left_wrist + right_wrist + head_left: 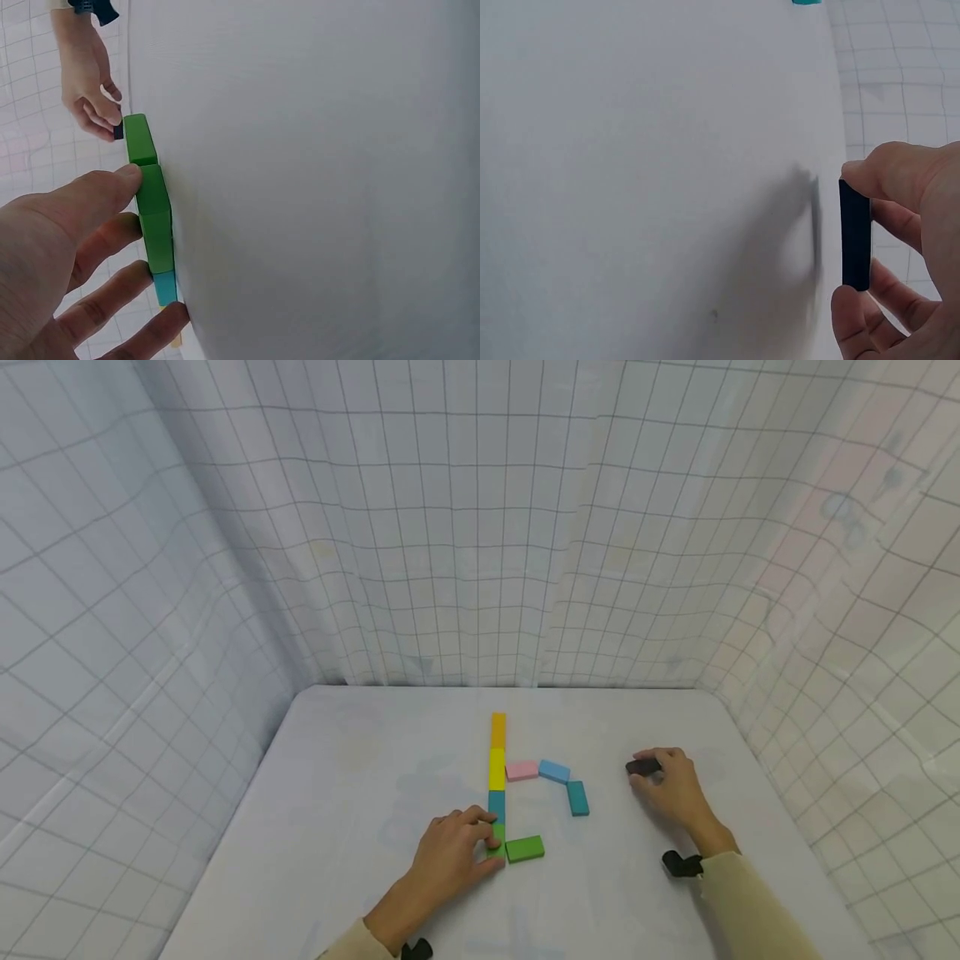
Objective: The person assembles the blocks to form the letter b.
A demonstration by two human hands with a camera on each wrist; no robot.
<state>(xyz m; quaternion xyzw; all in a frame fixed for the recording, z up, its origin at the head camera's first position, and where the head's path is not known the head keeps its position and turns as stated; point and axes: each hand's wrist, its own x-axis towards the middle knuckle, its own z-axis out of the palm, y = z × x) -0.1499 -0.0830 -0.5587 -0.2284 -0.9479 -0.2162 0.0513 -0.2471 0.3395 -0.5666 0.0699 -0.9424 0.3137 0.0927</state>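
Note:
In the head view, a straight column runs away from me: a green block, a teal-blue block, a yellow block and an orange block. My left hand rests beside its near end, thumb touching the green block and fingers spread along the column. Another green block lies just right of this end. A pink block, a light blue block and a teal block curve off the column's right side. My right hand pinches a black block between thumb and fingers, above the table.
A white table carries the blocks. Grid-patterned white curtains hang behind it and on both sides. Black wrist straps show on the arms, by pale sleeves.

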